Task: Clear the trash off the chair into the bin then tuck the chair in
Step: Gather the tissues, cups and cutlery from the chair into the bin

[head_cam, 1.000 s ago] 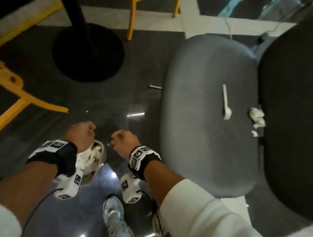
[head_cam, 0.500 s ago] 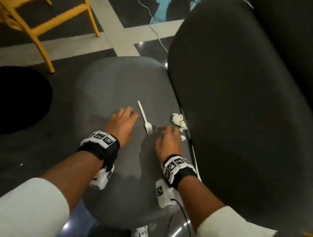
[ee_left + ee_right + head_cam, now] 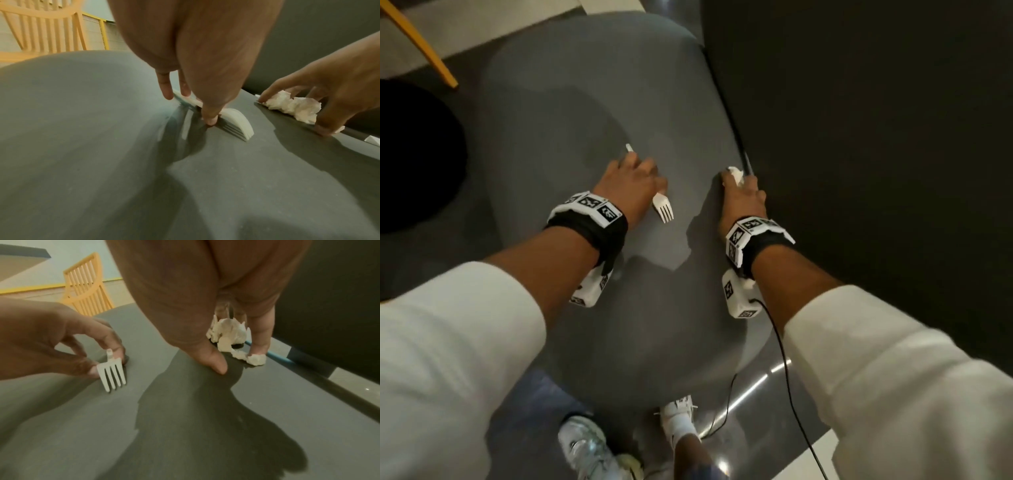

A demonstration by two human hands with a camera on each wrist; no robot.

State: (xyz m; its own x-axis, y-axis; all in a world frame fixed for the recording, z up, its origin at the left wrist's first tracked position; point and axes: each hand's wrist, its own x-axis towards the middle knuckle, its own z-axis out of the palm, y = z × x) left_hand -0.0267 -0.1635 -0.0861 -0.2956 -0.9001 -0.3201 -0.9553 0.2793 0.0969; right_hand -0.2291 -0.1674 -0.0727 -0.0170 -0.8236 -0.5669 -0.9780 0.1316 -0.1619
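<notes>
A white plastic fork (image 3: 663, 207) lies on the grey chair seat (image 3: 585, 102). My left hand (image 3: 635, 181) pinches its handle between thumb and fingers, and the tines (image 3: 112, 376) stick out toward me. A crumpled white tissue (image 3: 736, 175) sits at the seat's right edge against the dark backrest (image 3: 859, 137). My right hand (image 3: 741, 192) curls over the tissue (image 3: 292, 107), fingertips down on the seat around it. A small torn tissue piece (image 3: 256, 360) lies beside the little finger. No bin is in view.
A yellow wooden chair (image 3: 86, 285) stands beyond the seat, its leg (image 3: 417, 44) at the upper left. A black round table base (image 3: 414, 154) is on the floor to the left. My shoes (image 3: 585, 445) and a black cable (image 3: 784, 377) are below the seat's near edge.
One second ago both hands were low over the floor, left of the chair. They came onto the seat; now the left hand pinches the fork and the right hand has closed over the tissue.
</notes>
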